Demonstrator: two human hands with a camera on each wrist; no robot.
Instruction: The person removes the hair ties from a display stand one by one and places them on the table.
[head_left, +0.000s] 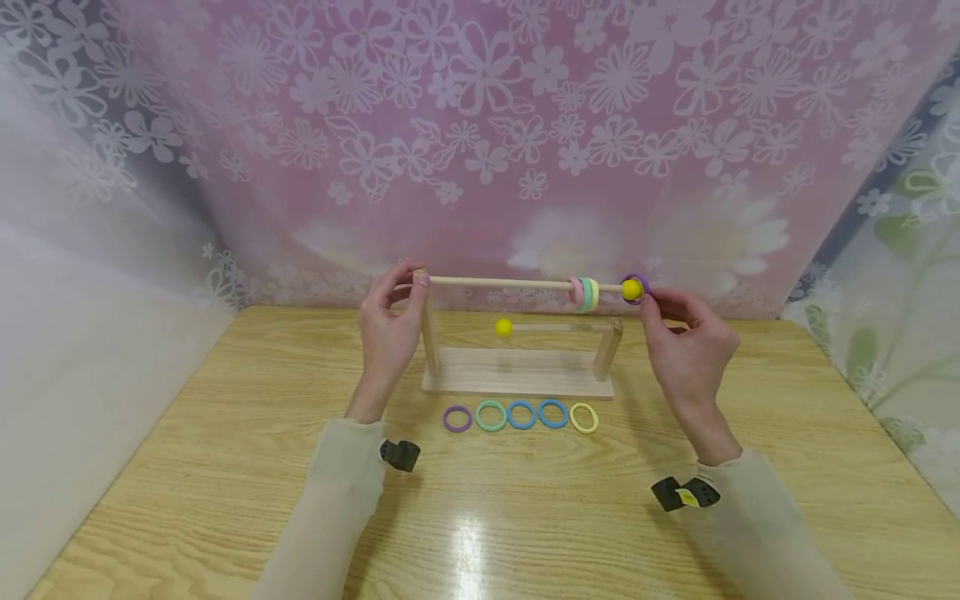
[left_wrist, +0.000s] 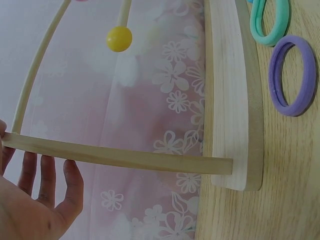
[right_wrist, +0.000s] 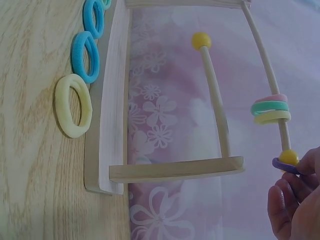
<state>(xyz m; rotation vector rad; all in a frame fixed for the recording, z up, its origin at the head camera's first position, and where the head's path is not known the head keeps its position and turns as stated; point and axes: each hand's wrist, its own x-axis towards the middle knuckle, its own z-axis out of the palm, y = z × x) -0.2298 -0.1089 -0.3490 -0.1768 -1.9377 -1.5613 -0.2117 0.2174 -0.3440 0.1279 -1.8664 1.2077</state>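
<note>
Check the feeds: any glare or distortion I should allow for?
Head: bright glare on the near table, low in frame; left wrist: the long rod looks bowed, though straight in head view, likely lens distortion; right wrist: the base looks slightly curved.

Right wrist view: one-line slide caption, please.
Right hand pinches a purple hair tie around the yellow ball on a wooden rod holding three more hair ties.

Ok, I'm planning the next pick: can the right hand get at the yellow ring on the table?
Probably yes: the yellow ring lies uncovered in front of the wooden stand, within apparent reach, though the right hand currently pinches a purple ring.
</note>
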